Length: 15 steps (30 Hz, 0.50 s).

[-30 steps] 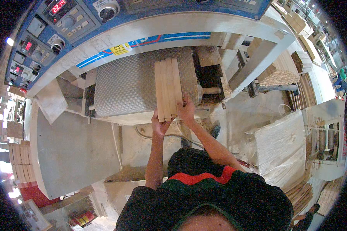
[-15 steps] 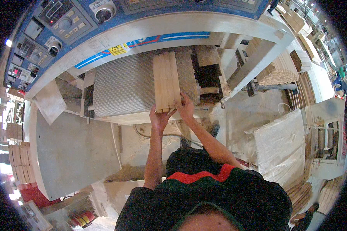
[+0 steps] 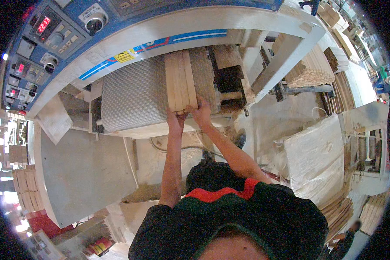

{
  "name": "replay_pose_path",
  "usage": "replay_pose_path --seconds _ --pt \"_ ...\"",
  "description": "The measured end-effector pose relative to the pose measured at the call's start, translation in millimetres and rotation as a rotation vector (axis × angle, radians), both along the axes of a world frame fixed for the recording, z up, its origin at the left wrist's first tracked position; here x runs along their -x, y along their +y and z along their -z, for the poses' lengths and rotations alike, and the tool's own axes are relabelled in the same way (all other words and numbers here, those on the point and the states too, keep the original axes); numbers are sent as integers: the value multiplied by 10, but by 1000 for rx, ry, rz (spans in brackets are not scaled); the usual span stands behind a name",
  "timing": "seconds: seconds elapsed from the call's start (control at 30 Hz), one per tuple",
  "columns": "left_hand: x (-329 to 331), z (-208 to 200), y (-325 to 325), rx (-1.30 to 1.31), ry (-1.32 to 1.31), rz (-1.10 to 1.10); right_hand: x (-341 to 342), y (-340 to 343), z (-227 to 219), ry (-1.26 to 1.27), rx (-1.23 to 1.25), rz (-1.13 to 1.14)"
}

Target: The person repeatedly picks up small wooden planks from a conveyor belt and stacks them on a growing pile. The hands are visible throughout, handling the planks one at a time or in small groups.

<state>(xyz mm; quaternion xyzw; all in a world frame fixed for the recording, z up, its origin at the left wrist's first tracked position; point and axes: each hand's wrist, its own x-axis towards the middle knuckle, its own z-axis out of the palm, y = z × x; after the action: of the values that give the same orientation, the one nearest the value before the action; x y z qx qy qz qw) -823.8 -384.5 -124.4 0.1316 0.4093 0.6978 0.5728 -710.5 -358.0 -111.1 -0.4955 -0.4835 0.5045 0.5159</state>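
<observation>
black top (image 3: 286, 221) | short sleeves (image 3: 151, 223) | wavy red band (image 3: 219, 194) | dark green band (image 3: 206, 204) | dark shoes (image 3: 241, 138)

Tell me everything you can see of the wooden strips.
The wooden strips are pale and narrow, several laid side by side as a flat bundle. They lie lengthwise over the textured grey belt, right of its middle. The left hand and right hand hold the near end; the far end seems to reach the blue-striped panel.

Two hands (image 3: 176, 120) (image 3: 201, 114) are holding one wood bundle (image 3: 180, 82)
Three displays (image 3: 43, 25) are glowing, one bumpy belt's (image 3: 132, 97) showing, two shoes (image 3: 240, 138) are peeking out lol
</observation>
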Motion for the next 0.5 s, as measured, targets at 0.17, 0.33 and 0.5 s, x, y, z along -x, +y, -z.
replay_pose_path --seconds 0.17,0.33,0.5 --pt "36 -28 68 26 -80 13 19 108 164 -29 -10 -17" --pt "103 -59 11 58 -38 53 -37 110 100 -337 86 -86" --pt "-32 72 -81 134 -389 160 -227 100 225 -308 -196 42"
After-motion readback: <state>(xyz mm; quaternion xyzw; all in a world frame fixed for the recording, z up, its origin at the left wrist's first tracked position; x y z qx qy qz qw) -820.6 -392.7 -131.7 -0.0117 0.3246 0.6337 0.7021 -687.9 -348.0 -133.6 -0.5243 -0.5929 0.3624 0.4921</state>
